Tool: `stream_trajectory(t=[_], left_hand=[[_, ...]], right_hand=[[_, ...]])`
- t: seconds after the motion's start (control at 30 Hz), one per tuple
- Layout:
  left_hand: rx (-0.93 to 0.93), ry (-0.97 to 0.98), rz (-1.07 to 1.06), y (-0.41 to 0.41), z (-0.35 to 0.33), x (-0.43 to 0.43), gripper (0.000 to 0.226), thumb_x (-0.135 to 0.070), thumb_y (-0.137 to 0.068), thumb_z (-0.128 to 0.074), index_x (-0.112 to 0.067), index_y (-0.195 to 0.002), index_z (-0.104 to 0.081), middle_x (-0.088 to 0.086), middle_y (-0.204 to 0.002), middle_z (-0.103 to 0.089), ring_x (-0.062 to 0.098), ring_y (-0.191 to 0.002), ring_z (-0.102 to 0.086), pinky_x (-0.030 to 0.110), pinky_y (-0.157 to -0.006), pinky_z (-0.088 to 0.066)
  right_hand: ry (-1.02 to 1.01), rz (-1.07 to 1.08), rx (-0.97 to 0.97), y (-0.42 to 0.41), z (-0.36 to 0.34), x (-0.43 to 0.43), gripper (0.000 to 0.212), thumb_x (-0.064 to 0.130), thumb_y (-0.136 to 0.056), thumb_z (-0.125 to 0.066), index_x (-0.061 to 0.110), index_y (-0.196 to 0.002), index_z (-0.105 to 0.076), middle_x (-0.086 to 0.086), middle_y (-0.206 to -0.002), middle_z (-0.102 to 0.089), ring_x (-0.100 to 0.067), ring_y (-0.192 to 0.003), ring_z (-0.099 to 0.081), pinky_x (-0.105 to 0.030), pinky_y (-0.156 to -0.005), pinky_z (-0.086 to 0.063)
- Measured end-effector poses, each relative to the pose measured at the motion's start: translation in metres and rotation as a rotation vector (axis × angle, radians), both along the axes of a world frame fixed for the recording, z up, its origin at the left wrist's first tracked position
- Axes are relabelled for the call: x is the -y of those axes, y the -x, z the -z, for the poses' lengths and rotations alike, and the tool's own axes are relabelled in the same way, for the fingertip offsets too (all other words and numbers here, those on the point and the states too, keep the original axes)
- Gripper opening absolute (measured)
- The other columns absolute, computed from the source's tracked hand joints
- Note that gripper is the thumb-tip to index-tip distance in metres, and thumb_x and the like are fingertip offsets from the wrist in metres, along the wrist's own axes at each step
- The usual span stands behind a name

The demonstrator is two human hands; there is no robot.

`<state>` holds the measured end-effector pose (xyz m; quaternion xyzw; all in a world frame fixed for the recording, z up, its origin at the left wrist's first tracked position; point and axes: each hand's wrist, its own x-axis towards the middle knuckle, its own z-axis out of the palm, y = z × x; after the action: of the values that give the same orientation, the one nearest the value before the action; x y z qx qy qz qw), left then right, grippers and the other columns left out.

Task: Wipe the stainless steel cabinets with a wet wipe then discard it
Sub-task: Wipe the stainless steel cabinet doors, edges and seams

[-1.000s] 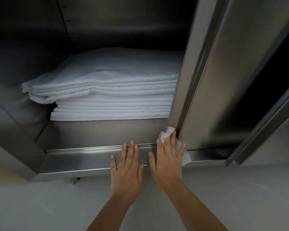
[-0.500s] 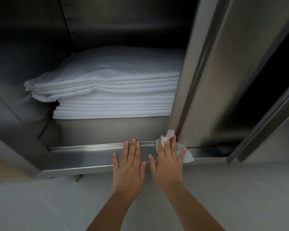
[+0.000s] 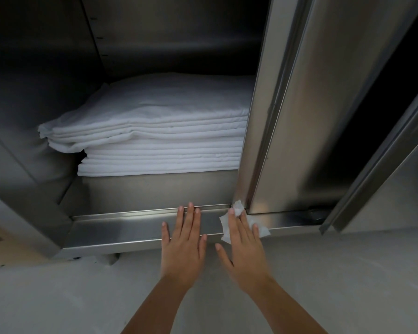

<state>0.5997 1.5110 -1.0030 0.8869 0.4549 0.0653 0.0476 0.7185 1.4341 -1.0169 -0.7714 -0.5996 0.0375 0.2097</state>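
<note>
The right hand, fingers straight, presses the wet wipe onto the cabinet sill at the door edge, while the left hand lies flat beside it, with bare sill stretching leftward under stacked white linens.

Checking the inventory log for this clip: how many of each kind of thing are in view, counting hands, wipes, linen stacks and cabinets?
hands: 2, left hand and right hand
wet wipe: 1
stack of folded white linens: 1
stainless steel cabinet: 1
total: 5
</note>
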Motion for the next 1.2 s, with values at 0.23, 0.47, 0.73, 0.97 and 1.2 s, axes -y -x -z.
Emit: stream_trajectory(t=[0.23, 0.47, 0.73, 0.97, 1.2], left_hand=[[0.003, -0.003, -0.009, 0.0, 0.001, 0.0, 0.07, -0.036, -0.099, 0.002, -0.006, -0.131, -0.053, 0.01, -0.138, -0.049, 0.032, -0.125, -0.047, 0.058, -0.091, -0.041], [0.007, -0.024, 0.016, 0.001, 0.001, 0.0, 0.058, -0.035, -0.096, -0.017, -0.006, -0.131, -0.053, 0.01, -0.138, -0.048, 0.033, -0.125, -0.046, 0.059, -0.09, -0.042], [0.026, -0.044, 0.019, 0.002, 0.005, -0.001, 0.056, -0.033, -0.092, -0.024, -0.005, -0.131, -0.052, 0.011, -0.139, -0.047, 0.034, -0.126, -0.045, 0.059, -0.09, -0.041], [0.033, -0.029, 0.051, 0.005, 0.007, -0.003, 0.06, -0.036, -0.09, -0.012, -0.012, -0.143, -0.029, 0.006, -0.15, -0.025, 0.033, -0.138, -0.02, 0.057, -0.105, -0.024], [0.02, -0.01, 0.048, 0.011, 0.009, -0.003, 0.053, -0.039, -0.1, -0.012, -0.019, -0.142, 0.013, 0.002, -0.154, 0.015, 0.026, -0.137, 0.023, 0.048, -0.113, 0.005]], right_hand=[[0.023, 0.149, 0.087, 0.007, -0.008, -0.001, 0.062, 0.042, -0.09, -0.032, -0.002, -0.132, -0.047, -0.018, -0.137, -0.047, -0.033, -0.126, -0.046, -0.049, -0.101, -0.035], [0.026, 0.125, 0.198, 0.01, 0.002, 0.004, 0.067, 0.048, -0.094, -0.022, 0.0, -0.136, -0.043, -0.017, -0.145, -0.035, -0.038, -0.131, -0.034, -0.04, -0.109, -0.009], [0.063, 0.176, 0.188, 0.018, -0.001, -0.002, 0.068, 0.051, -0.086, -0.03, 0.004, -0.129, -0.053, -0.02, -0.138, -0.045, -0.037, -0.126, -0.043, -0.049, -0.107, -0.028], [0.104, 0.157, 0.177, 0.018, -0.005, 0.006, 0.066, 0.05, -0.086, -0.028, 0.009, -0.133, -0.05, -0.017, -0.142, -0.04, -0.035, -0.129, -0.04, -0.049, -0.105, -0.031], [-0.028, 0.101, 0.305, 0.007, -0.008, 0.012, 0.053, 0.037, -0.084, -0.043, 0.0, -0.119, -0.061, -0.013, -0.13, -0.055, -0.029, -0.116, -0.055, -0.036, -0.107, -0.016]])
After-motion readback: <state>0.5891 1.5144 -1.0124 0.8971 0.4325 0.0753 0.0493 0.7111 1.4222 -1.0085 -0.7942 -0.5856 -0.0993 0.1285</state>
